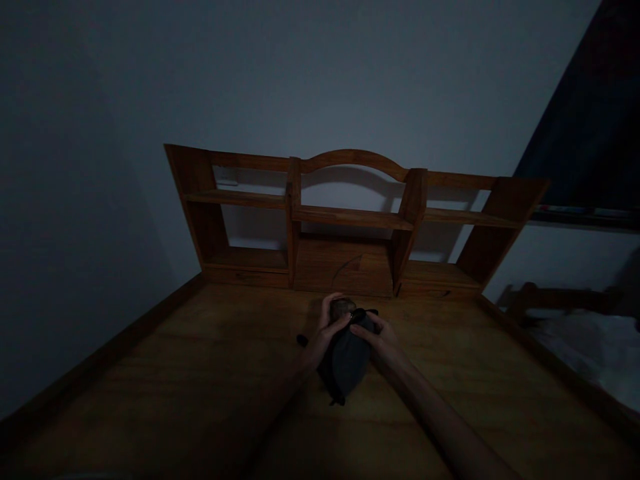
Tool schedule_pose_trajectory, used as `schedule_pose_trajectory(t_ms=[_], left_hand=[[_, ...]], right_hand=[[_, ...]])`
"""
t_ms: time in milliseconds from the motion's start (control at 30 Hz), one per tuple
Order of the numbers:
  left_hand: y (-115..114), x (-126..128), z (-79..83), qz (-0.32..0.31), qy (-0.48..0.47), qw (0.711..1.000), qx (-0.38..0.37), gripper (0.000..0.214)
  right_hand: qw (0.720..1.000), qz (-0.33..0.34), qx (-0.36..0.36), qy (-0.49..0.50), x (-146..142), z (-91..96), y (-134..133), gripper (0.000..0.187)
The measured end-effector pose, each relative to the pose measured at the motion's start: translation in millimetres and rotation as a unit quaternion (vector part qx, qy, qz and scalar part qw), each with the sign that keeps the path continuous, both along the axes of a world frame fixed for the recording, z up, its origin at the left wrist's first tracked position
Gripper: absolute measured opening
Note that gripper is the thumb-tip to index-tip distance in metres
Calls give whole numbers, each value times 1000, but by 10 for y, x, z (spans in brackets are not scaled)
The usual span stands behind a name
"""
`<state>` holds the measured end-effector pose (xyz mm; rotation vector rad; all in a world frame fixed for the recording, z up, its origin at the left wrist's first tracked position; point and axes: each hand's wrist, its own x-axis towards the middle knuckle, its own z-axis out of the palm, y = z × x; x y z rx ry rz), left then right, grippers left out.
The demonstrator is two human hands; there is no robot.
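Over the middle of the desk I hold a small dark grey cloth bag [353, 360] with black edging. My left hand [325, 333] is closed on its upper left side, thumb on top. A brownish rounded part [342, 307] shows between the left fingers; what it is, I cannot make out. My right hand [377, 335] pinches the upper right edge, near a black strap or fastening [359, 315]. Another black end sticks out left of the left wrist, and a black tab hangs at the bottom. Dim light hides the finer details.
The wooden desk top [200, 373] has raised side edges. Along its back stands a wooden shelf unit [350, 217] with compartments and low drawers, against a pale wall [280, 80]. At right are a dark window or curtain [590, 120] and whitish cloth [590, 353].
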<state>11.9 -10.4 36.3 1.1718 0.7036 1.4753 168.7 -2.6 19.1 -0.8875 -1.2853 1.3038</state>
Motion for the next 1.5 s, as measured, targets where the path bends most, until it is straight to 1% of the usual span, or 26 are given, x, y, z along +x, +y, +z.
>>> schedule_pose_trajectory(t_ms=[100,200,267,333,367,467,500,567,667,767,867,1000,1133,1267,1367,1500], left_hand=[[-30,-2,11,-5,-2,1000,3,47],[-20,8,-4,-14,-7,1000,3,39],[11,22,-22,-17,-25,1000,-8,37],[49,37,-41,-32,-53,997,-34,41],[67,45,-48,-55,-70,994,-57,43],[104,60,-57,-152,-96,975,-132,49],[112,62,-59,-173,-97,970,-144,50],[126,60,-65,-188,-97,966,-150,52],[144,55,-91,-176,-101,965,-166,49],[152,63,-120,-146,-103,968,-177,44],[136,78,-128,-138,-107,971,-161,40],[89,69,-121,-111,-109,979,-129,34],[58,43,-130,-103,-79,987,-90,43],[60,33,-145,-97,-54,992,-67,48],[76,30,-150,-105,-44,992,-51,53],[117,35,-146,-128,-45,990,-37,60]], right_hand=[[1000,-1,-8,23,-15,7,-6,42],[999,11,-5,41,-22,46,-27,39],[999,15,-5,52,-15,82,-47,36],[998,18,-3,57,5,114,-62,35],[998,19,1,54,21,127,-66,34],[999,10,20,33,79,153,-62,33],[999,6,26,25,97,158,-59,33],[999,7,34,12,122,170,-57,35],[999,18,38,-4,128,186,-68,33],[999,14,38,-10,118,185,-76,31],[999,-4,38,-12,114,152,-53,34],[998,-32,45,-23,115,82,1,38],[998,-41,50,-28,115,52,24,39],[998,-27,47,-44,127,69,18,40],[997,-20,48,-50,136,80,14,39],[996,-31,59,-62,129,75,3,40]])
